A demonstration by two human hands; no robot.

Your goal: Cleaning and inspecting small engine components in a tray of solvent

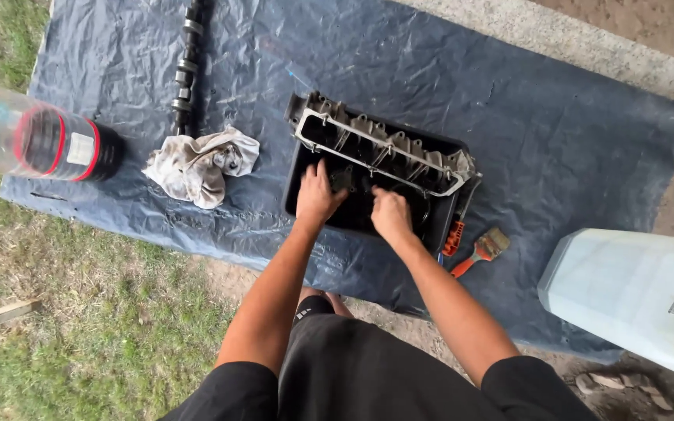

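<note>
Head view. A black rectangular plastic tray [299, 204] sits on a dark blue plastic tarp [509, 132] spread over the ground; inside it lies a long grey metal engine part [384, 148], tilted along the far wall. Both arms reach forward into the tray. The left hand [317, 195] rests with fingers spread on the part's near side. The right hand [391, 214] is curled in the tray; what it grips cannot be told. A clear plastic bottle with a red-edged label [33, 136] lies far left. A translucent white jug [633, 292] sits right.
</note>
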